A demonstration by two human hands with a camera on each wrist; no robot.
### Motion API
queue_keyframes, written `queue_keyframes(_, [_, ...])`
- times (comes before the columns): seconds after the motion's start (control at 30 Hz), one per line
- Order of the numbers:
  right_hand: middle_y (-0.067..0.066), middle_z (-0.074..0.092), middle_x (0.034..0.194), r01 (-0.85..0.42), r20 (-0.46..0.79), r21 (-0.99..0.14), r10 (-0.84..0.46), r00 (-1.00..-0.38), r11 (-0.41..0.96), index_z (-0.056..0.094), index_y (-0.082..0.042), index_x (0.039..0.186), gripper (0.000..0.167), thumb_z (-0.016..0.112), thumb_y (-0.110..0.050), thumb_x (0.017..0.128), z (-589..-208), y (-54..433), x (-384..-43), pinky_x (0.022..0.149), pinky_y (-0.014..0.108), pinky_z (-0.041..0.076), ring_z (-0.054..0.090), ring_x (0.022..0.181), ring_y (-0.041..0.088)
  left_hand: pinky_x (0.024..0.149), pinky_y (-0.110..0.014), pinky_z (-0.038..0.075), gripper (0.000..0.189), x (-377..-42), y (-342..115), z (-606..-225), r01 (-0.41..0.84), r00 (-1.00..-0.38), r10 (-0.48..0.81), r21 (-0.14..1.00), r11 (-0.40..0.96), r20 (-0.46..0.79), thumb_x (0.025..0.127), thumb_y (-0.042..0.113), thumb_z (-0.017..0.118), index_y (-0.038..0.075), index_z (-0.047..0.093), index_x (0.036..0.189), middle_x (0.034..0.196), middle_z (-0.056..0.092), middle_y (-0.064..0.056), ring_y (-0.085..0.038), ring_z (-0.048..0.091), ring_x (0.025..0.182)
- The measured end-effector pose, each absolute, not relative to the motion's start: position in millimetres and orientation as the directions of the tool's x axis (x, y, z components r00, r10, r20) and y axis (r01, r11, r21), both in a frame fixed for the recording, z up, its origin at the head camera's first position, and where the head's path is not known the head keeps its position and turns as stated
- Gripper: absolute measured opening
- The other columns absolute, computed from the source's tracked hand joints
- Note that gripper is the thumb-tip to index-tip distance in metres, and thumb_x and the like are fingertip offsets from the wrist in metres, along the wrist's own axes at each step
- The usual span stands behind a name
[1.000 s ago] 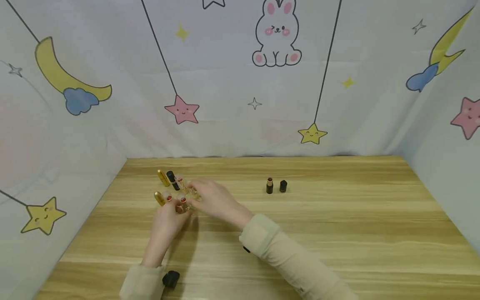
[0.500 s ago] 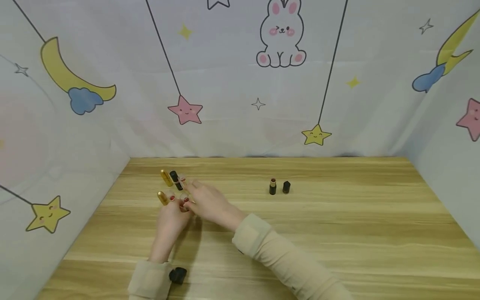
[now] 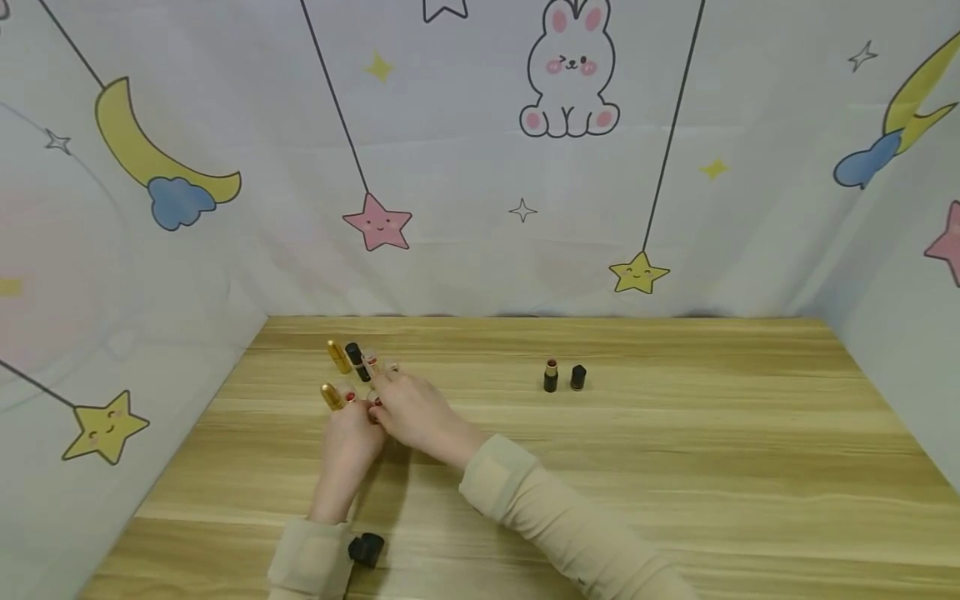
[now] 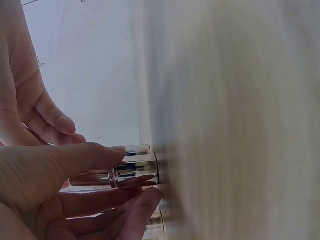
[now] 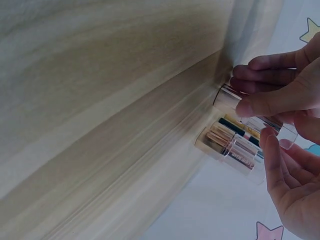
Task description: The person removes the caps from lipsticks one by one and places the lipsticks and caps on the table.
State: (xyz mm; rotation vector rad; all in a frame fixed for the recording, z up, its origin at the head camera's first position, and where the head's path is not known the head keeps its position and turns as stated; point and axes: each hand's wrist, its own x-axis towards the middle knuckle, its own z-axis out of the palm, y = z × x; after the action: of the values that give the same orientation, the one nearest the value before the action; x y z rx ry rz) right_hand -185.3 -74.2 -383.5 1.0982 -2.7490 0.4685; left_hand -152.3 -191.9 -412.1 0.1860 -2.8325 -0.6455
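Observation:
Near the table's left rear, my left hand pinches the lower part of a lipstick with a shiny metallic base and a clear cap, standing upright on the table. My right hand is beside it, fingers bent round the clear cap at the top; its grip is partly hidden. Close by stand several other lipsticks: a gold one, a black one, a second gold one and a clear-capped one. The right hand covers part of this group in the head view.
An uncapped black lipstick stands at the middle rear of the wooden table, with its black cap to the right. A printed cloth wall rises behind the table. The left wrist carries a black device.
My right hand has drawn in towards the left hand and lowered its fingers onto the lipstick's top. The left hand keeps its hold. The head view has shifted slightly.

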Motion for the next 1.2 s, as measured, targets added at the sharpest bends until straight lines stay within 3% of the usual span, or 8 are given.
queue_keyframes(0.23, [0.005,0.067,0.11,-0.704,0.287,-0.238,-0.644,-0.709,0.669,0.061,-0.006,0.117,0.03,0.062,-0.024,0.093,-386.5,-74.5,-184.4,0.077,0.026,0.054,0.066,0.094,0.016,0.054,-0.05,0.044,0.016,-151.8,-190.2,-411.9,-0.083,-0.961,-0.189,0.44,0.894,0.202,0.078,0.007,0.057,0.002,0.064,0.065,0.064,0.063,-0.018,-0.037,0.058,0.057])
queue_keyframes(0.9, [0.004,0.068,0.11,-0.692,0.321,-0.293,-0.614,-0.722,0.66,0.062,-0.007,0.118,0.028,0.062,-0.022,0.094,-392.9,-73.3,-185.8,0.076,0.025,0.054,0.067,0.093,0.015,0.055,-0.052,0.044,0.02,-150.4,-186.2,-410.0,-0.072,-0.96,-0.176,0.42,0.905,0.216,0.08,0.007,0.057,0.001,0.061,0.061,0.061,0.062,-0.019,-0.039,0.059,0.057])
queue_keyframes(1.03, [0.004,0.068,0.109,-0.665,0.299,-0.339,-0.594,-0.747,0.666,0.061,-0.007,0.12,0.031,0.062,-0.024,0.094,-394.0,-71.7,-185.9,0.072,0.023,0.054,0.067,0.09,0.014,0.055,-0.051,0.044,0.018,-149.9,-185.2,-410.1,-0.07,-0.962,-0.174,0.425,0.902,0.211,0.08,0.009,0.06,0.001,0.062,0.064,0.063,0.063,-0.018,-0.037,0.058,0.056])
queue_keyframes(1.2, [0.0,0.067,0.095,-0.625,0.299,-0.432,-0.551,-0.779,0.65,0.063,-0.01,0.108,0.022,0.065,-0.024,0.092,-395.4,-66.6,-185.8,0.061,0.016,0.046,0.06,0.074,0.007,0.054,-0.049,0.043,0.013,-148.9,-182.6,-408.6,-0.067,-0.967,-0.165,0.427,0.902,0.196,0.078,0.011,0.062,0.003,0.063,0.067,0.061,0.06,-0.013,-0.03,0.053,0.054])
